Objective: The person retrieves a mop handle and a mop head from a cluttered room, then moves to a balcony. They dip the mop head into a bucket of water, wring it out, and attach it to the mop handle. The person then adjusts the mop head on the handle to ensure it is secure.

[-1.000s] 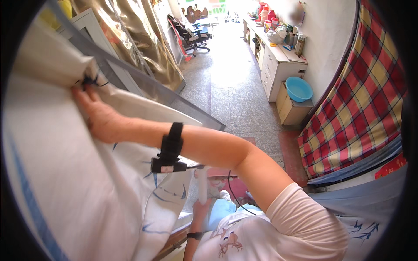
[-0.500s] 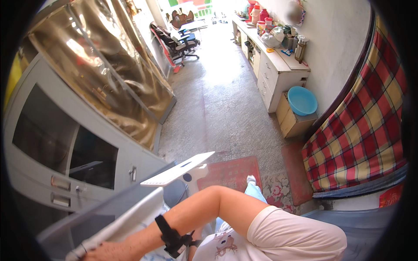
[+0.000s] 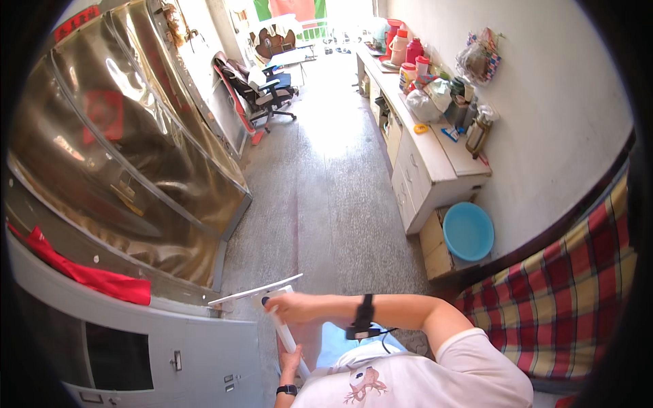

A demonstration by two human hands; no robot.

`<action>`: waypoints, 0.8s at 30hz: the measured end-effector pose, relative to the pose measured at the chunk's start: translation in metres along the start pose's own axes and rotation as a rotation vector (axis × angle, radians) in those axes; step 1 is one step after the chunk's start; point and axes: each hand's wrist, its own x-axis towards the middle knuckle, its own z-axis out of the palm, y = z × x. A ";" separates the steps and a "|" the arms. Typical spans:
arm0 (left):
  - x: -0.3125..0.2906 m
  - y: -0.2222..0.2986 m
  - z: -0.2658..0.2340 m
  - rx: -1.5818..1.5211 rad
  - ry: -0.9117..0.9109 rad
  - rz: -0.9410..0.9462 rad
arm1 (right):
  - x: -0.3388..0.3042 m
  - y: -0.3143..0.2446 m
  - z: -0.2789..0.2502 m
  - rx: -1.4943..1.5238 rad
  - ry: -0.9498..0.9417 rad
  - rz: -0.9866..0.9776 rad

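Observation:
A white stand has a thin flat top (image 3: 253, 290), seen nearly edge-on at lower centre-left, and a narrow white pole (image 3: 285, 335) slanting down from it. A dark round spot (image 3: 265, 300) shows beneath the top. My right hand (image 3: 294, 308), with a black strap device on its wrist, reaches across to the left and closes round the pole's upper end. Lower down, my left hand (image 3: 290, 358) grips the same pole; a dark watch is on that wrist. The pole's lower end is hidden by my body.
Grey metal cabinet (image 3: 197, 347) at lower left, with red cloth (image 3: 88, 272) above it. A shiny gold-brown curtain (image 3: 129, 143) hangs behind. On the right stand a long counter (image 3: 435, 160), a blue basin (image 3: 468, 231) on a box and a plaid curtain (image 3: 564, 292). An office chair (image 3: 262, 92) stands farther off.
My right hand has left the pale cloth at lower left and moved onto the stand's pole. My left hand now shows on the pole. The stand's top has tilted edge-on, and the view has shifted.

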 end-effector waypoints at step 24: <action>0.630 0.545 0.135 0.196 -0.073 -0.132 | 0.166 0.161 -0.764 0.949 0.758 0.435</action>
